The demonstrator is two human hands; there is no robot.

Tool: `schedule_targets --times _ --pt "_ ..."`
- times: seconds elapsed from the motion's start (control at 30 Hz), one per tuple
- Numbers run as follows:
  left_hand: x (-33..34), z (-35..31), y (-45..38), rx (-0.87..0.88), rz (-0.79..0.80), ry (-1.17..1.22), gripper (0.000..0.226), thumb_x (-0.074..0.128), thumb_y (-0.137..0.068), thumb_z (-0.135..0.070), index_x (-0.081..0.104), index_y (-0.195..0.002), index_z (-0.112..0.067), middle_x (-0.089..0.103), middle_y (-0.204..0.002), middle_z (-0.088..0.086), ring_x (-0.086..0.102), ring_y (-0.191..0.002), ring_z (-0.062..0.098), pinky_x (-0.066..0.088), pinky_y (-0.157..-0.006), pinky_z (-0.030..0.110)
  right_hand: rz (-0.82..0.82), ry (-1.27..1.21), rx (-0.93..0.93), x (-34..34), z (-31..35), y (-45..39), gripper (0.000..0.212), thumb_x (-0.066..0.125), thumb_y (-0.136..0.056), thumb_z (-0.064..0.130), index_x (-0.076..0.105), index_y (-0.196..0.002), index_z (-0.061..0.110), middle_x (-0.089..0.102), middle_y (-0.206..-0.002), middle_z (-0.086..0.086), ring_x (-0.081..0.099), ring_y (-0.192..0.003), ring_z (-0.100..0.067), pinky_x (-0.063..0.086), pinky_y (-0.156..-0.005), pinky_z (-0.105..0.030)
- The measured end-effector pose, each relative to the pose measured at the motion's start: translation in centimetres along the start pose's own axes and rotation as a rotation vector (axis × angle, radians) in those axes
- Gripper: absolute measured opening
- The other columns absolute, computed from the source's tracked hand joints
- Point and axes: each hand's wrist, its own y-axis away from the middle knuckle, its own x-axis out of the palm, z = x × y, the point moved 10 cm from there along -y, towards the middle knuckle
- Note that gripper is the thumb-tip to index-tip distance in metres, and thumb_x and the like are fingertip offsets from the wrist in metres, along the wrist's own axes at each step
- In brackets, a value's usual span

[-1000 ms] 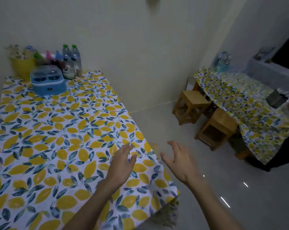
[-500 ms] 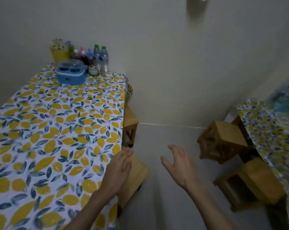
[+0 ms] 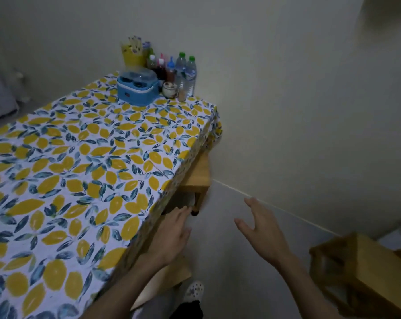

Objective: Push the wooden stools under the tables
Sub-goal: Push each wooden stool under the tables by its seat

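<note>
A table with a lemon-print cloth (image 3: 84,171) fills the left. Two wooden stools poke out from under its right edge: a far stool (image 3: 198,174) by the wall and a near stool (image 3: 169,276) below my left forearm. A third wooden stool (image 3: 365,272) stands free on the floor at the lower right. My left hand (image 3: 172,233) hovers open by the table's edge, above the near stool, touching nothing that I can see. My right hand (image 3: 263,229) is open over the bare floor, fingers spread.
At the table's far end stand a blue container (image 3: 137,87), several bottles (image 3: 183,72), a small jar (image 3: 169,89) and a yellow holder (image 3: 132,54). The wall (image 3: 298,111) runs close along the right. My foot in a pale shoe (image 3: 195,292) is on the floor.
My view has swung left and down toward the near table. The second table has left the frame. Both hands stay open and have come lower, beside the table's edge.
</note>
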Motion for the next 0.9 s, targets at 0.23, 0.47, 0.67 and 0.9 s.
schedule_targets --times 0.23,0.47,0.67,0.9 --pt "3.8 -1.5 -11.0 -0.166 -0.002 -0.009 0.054 0.036 -0.099 -0.037 0.019 -0.150 -0.025 0.019 -0.158 -0.005 0.007 -0.147 0.015 0.012 -0.120 0.038 0.152 0.083 -0.138 -3.1 -4.6 -14.1 0.066 0.051 -0.096 0.043 0.025 -0.151 0.017 0.021 -0.160 -0.005 0.016 -0.147 -0.019 0.013 -0.119 -0.034" --pt "7.8 -1.2 -17.4 -0.359 -0.050 0.035 0.056 0.037 -0.099 -0.036 0.019 -0.150 -0.022 0.016 -0.159 -0.002 0.005 -0.147 0.017 0.007 -0.119 0.033 0.342 0.144 -0.313 -1.1 -7.4 -25.9 0.066 0.051 -0.096 0.043 0.026 -0.151 0.016 0.023 -0.160 -0.006 0.017 -0.147 -0.021 0.014 -0.117 -0.033" --pt "12.3 -0.1 -20.9 -0.565 -0.159 0.032 0.077 0.014 -0.083 -0.058 0.020 -0.149 -0.020 0.017 -0.159 0.000 0.004 -0.147 0.020 0.006 -0.118 0.035 0.528 0.222 -0.548 3.0 -9.3 -34.6 0.064 0.053 -0.095 0.042 0.030 -0.149 0.016 0.029 -0.157 -0.007 0.023 -0.145 -0.024 0.018 -0.116 -0.035" --pt "17.9 4.6 -25.2 -0.724 -0.145 0.031 0.080 0.018 -0.081 -0.062 0.017 -0.150 -0.022 0.007 -0.160 -0.002 -0.007 -0.146 0.017 -0.003 -0.115 0.035 0.704 0.300 -0.725 11.3 -12.5 -41.5 0.072 0.047 -0.087 0.052 0.032 -0.146 0.013 0.035 -0.153 -0.008 0.027 -0.142 -0.026 0.025 -0.116 -0.038"
